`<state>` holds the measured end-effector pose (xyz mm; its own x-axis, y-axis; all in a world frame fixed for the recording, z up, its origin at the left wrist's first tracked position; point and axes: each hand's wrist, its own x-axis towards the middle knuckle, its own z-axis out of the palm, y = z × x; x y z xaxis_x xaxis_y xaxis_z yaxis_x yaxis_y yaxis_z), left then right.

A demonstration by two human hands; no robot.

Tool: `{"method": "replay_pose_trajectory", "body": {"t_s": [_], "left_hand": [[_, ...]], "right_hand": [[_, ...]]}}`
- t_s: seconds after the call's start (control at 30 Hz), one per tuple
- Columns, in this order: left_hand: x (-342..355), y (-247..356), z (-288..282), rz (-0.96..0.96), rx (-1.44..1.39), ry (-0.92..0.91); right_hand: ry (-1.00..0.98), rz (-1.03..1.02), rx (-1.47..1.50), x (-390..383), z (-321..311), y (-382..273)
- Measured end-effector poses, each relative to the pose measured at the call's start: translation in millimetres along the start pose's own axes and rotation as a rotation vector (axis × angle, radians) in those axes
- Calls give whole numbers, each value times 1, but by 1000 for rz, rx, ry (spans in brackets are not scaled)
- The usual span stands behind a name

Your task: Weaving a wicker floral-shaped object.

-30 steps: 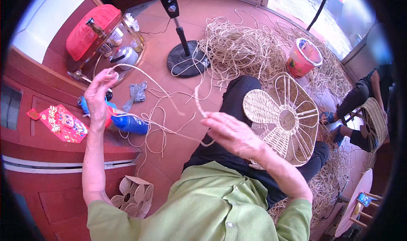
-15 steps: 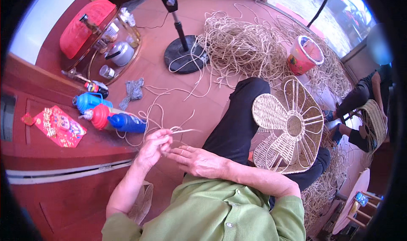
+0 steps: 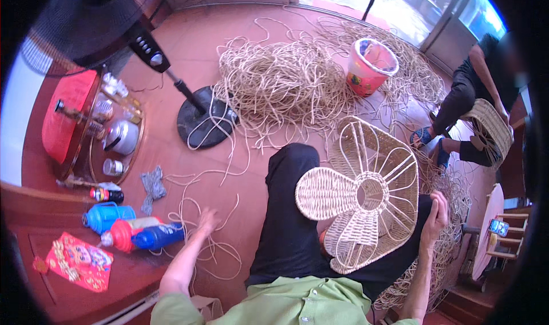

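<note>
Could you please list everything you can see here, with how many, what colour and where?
Wicker frame: one, pale tan, half woven, on the lap.
Cane pile: one heap, tan, floor ahead.
Loose strands: several, tan, floor by the left hand.
Bucket: one, pink, beside the pile.
Fan: one, black, its base on the floor.
Bottles: three, blue and red, lying at left.
Kettle: one, silver, on a tray.
Co-worker: one, dark clothes, holding a basket.
Left hand: on the strands.
Right hand: at the frame's edge.
</note>
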<state>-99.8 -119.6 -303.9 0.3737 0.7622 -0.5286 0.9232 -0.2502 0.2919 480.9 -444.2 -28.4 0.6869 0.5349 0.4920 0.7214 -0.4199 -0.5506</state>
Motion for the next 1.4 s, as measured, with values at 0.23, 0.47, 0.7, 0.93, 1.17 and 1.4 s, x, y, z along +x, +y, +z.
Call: {"method": "replay_pose_trajectory", "body": {"t_s": [0.23, 0.47, 0.7, 0.93, 1.17, 1.4], "left_hand": [[202, 210, -73, 353, -462, 194], [325, 291, -119, 253, -335, 261], [362, 290, -112, 235, -876, -22], [174, 353, -307, 775, -605, 1015], [-68, 450, -397, 1493, -560, 520], [-182, 502, -404, 1796, -803, 411]], "right_hand": [[-121, 60, -82, -1, 4, -18], [-147, 89, -169, 1, 0, -36], [-204, 21, -159, 10, 8, -36], [-201, 224, 209, 38, 15, -28], [-179, -168, 721, 112, 58, -158], [-587, -271, 1185, 162, 31, -267]]}}
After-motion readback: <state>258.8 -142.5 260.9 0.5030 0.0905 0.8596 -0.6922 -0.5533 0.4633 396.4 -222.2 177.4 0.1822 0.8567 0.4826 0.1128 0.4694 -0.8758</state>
